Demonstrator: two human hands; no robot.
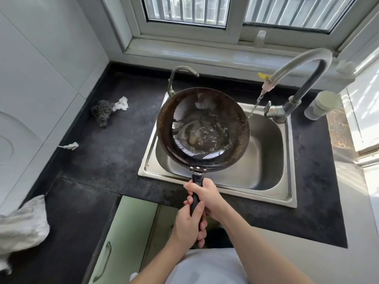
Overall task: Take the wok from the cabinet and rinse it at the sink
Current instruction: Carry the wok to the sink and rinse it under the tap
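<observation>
A dark round wok (pixel 203 128) hangs over the left part of the steel sink (pixel 266 152), with water pooled and rippling in its bottom. Both hands grip its black handle: my right hand (pixel 207 194) sits nearer the pan, my left hand (pixel 189 224) holds the handle's end. A thin stream of water falls from the curved faucet (pixel 303 66) into the sink just right of the wok's rim.
On the black counter (pixel 114 152) lie a steel scourer (pixel 102 113) with a white scrap, another white scrap (pixel 69 146) and a grey cloth (pixel 22 224) at the left edge. A white container (pixel 322 105) stands right of the faucet. A green cabinet door (pixel 123 238) stands open below.
</observation>
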